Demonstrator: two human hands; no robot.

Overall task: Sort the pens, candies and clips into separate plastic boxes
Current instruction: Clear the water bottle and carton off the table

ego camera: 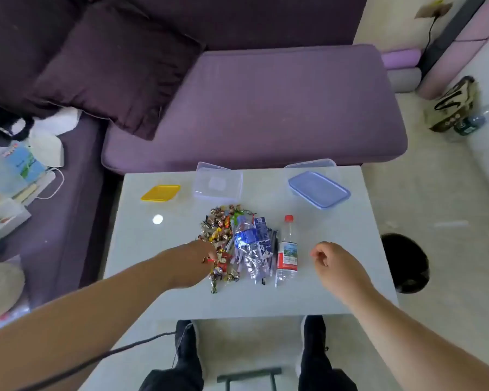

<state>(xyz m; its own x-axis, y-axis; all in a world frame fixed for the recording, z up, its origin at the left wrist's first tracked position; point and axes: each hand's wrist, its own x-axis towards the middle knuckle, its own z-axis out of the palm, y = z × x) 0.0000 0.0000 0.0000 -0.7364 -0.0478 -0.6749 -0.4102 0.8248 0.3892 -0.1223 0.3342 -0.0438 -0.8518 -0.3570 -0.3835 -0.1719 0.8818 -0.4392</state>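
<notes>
- A purple sofa (pixel 251 108) runs behind the white table (pixel 158 277), with a dark cushion (pixel 110 66) leaning in its corner and papers, a mask and other odds and ends lying on the seat at far left.
- A yellow lid (pixel 161 192) lies flat on the table's far left part, well apart from the pile.
- The left hand (pixel 192 262) reaches into the near edge of the candies (pixel 219 230); its fingertips are down among the wrappers and seem to pinch one, though the blur makes the grip hard to confirm.
- The candies lie in a loose heap at the middle of the table, just left of the bottles.
- A clear plastic box (pixel 218 182) stands open at the table's far edge, behind the heap.
- A crushed bottle (pixel 247 246) with a blue label lies on its side over the pens (pixel 273 249), which show as dark sticks beside and under it, along with a small blue carton (pixel 261 228).
- I cannot make out any clips.
- A red-capped bottle (pixel 287 251) lies just right of the pens.
- A blue lid (pixel 319 189) sits on a second clear box at far right.
- The right hand (pixel 333 263) hovers above the table right of the bottle, fingers loosely curled, holding nothing.
- A black bin (pixel 407 263) stands on the floor beyond the table's right edge.
</notes>
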